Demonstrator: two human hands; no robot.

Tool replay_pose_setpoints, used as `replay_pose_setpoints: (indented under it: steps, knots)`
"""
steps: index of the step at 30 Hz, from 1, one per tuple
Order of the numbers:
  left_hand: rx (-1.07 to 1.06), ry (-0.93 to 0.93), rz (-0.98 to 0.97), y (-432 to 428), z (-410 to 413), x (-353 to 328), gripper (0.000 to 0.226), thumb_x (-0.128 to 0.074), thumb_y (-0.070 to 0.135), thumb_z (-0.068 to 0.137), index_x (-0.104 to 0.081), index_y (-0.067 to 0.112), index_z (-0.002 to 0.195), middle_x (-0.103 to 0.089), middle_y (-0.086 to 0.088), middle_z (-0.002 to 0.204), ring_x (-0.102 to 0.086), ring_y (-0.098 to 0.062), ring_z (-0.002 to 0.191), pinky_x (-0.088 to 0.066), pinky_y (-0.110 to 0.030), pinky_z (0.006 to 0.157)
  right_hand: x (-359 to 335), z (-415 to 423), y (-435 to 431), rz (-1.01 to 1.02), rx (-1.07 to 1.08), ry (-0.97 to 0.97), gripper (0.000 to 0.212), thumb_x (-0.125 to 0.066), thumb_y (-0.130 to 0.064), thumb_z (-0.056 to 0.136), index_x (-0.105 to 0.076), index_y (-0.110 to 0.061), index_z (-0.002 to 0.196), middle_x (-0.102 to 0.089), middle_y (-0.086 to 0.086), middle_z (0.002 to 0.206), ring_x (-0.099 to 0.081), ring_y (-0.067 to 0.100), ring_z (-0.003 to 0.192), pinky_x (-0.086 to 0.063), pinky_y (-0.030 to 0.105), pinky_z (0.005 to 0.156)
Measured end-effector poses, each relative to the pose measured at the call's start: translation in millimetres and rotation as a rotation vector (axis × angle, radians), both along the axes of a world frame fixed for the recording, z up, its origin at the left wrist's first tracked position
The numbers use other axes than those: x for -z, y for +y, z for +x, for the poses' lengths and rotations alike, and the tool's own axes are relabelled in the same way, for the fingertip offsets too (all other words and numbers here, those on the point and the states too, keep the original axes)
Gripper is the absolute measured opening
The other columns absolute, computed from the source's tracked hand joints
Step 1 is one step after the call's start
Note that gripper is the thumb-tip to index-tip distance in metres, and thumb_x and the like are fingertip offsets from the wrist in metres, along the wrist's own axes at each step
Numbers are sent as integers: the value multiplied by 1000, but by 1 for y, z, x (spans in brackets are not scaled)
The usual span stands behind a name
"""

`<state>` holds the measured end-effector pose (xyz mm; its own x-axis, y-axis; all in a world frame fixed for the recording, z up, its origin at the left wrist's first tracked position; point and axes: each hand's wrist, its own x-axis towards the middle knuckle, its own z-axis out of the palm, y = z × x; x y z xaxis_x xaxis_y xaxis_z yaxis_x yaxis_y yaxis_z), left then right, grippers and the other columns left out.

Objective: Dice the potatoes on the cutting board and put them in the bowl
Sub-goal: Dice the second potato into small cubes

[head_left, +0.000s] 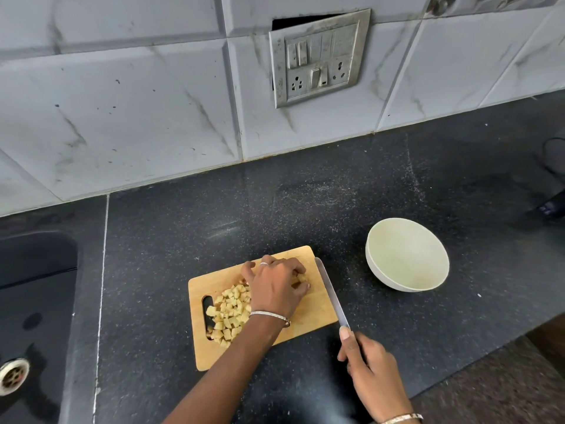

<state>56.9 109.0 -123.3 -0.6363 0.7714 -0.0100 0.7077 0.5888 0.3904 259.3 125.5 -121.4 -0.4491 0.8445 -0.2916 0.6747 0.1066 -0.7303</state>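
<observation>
A wooden cutting board lies on the dark counter. A pile of diced potato cubes sits on its left part, near the handle slot. My left hand is curled over potato pieces at the board's far right, fingers gripping them. My right hand grips the handle of a knife, forefinger along its spine; the blade lies along the board's right edge. A white bowl stands to the right of the board with nothing in it.
A black sink with a metal drain is at the left. The tiled wall carries a switch and socket plate. The counter's front edge runs at the lower right, with floor beyond. A dark object lies at the far right.
</observation>
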Motion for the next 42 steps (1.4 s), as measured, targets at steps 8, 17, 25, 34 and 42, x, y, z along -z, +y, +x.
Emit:
replay_pose_setpoints:
  steps: [8,17,25,34,42]
  knots:
    - [-36,-15,33,-8,-4,5,28,-67,56,76,-63,38,98,-67,20,87,-48,-6,109,-14,-42,97,2,-2,0,-4,-21,-53,50,-37,-58,93,-59,-26,62,-65,-10,60,-61,5,58,-51,31,67]
    - [-36,23,-21,-19,-9,1,25,-68,48,77,-64,39,101,-67,20,97,-45,-8,112,-15,-43,98,5,-11,3,28,-58,-86,50,-35,-59,94,-60,-27,66,-65,-11,65,-61,4,64,-50,33,69]
    - [-24,14,-4,-19,-10,2,29,-69,50,78,-63,41,105,-67,22,98,-46,-8,112,-19,-44,101,-1,-20,-1,69,-118,-115,46,-33,-57,96,-58,-26,73,-64,-10,66,-60,4,66,-47,29,67]
    - [-32,8,10,-19,-9,3,25,-68,49,79,-67,40,102,-67,20,100,-46,-9,111,-18,-42,96,8,-24,-4,91,-123,-202,52,-24,-64,94,-55,-25,79,-64,-5,73,-63,18,80,-49,40,76]
    - [-11,5,38,-17,-7,3,21,-67,49,80,-69,43,99,-64,23,101,-47,-7,106,-21,-40,94,3,-22,5,22,-113,-141,50,-34,-56,97,-61,-22,71,-61,-8,59,-60,7,65,-47,32,68]
